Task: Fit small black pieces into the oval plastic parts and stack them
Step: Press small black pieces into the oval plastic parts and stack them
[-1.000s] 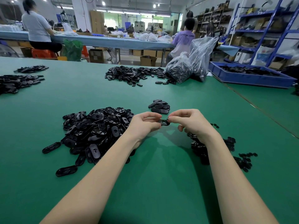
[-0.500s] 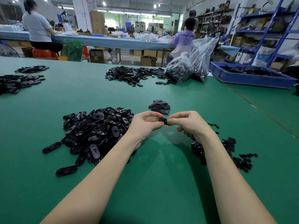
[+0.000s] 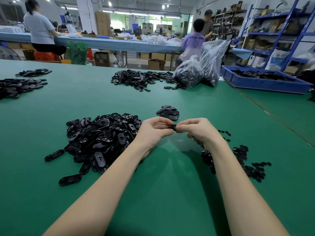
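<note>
Both hands meet above the green table [image 3: 170,193]. My left hand [image 3: 154,129] and my right hand [image 3: 196,129] pinch one black oval part [image 3: 172,127] between their fingertips; only a small bit of it shows. A big heap of loose black oval parts [image 3: 102,138] lies just left of my left hand. A scatter of small black pieces [image 3: 245,160] lies under and right of my right forearm. A small stack of oval parts [image 3: 168,112] sits just beyond the hands.
Further piles of black parts lie at the far middle [image 3: 141,79] and far left [image 3: 17,86]. Two clear bags of parts [image 3: 201,72] stand at the back right beside a blue tray [image 3: 265,80]. People work at a bench behind.
The hands have closed together on the oval part, hiding more of it. They sit slightly lower than a second ago.
</note>
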Demonstrator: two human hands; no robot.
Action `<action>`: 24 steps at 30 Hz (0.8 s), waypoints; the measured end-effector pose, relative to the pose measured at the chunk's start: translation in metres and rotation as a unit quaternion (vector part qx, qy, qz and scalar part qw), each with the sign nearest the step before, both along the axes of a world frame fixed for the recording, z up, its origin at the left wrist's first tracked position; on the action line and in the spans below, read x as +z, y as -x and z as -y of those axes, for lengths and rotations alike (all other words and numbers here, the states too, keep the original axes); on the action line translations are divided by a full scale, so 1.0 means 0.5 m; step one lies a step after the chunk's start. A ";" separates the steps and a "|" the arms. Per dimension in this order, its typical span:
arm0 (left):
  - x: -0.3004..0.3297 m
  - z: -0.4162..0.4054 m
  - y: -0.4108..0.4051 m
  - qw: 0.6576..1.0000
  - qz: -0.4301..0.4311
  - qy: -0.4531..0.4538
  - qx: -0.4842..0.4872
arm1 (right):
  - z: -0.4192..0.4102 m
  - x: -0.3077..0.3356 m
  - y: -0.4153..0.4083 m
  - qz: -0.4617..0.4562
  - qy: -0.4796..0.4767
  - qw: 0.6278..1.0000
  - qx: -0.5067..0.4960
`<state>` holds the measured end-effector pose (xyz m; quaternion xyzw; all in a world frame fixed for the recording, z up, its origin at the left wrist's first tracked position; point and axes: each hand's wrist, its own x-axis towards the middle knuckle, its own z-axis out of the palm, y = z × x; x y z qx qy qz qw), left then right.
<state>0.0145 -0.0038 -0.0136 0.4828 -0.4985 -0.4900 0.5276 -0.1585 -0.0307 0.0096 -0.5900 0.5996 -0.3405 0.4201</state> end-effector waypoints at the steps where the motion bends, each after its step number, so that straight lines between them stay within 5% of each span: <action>1: 0.000 0.000 -0.001 1.000 0.001 -0.001 0.000 | 0.000 0.001 -0.002 -0.007 0.008 1.000 0.004; 10: 0.008 -0.004 -0.003 1.000 0.002 -0.018 0.001 | 0.001 0.000 -0.002 -0.006 0.002 1.000 -0.001; 16: 0.016 -0.005 -0.007 0.993 -0.091 -0.070 -0.031 | -0.002 -0.007 0.012 0.013 -0.033 0.999 0.017; 24: 0.006 -0.005 0.006 0.992 -0.065 -0.101 -0.027 | 0.004 -0.012 0.008 0.017 -0.025 0.998 0.051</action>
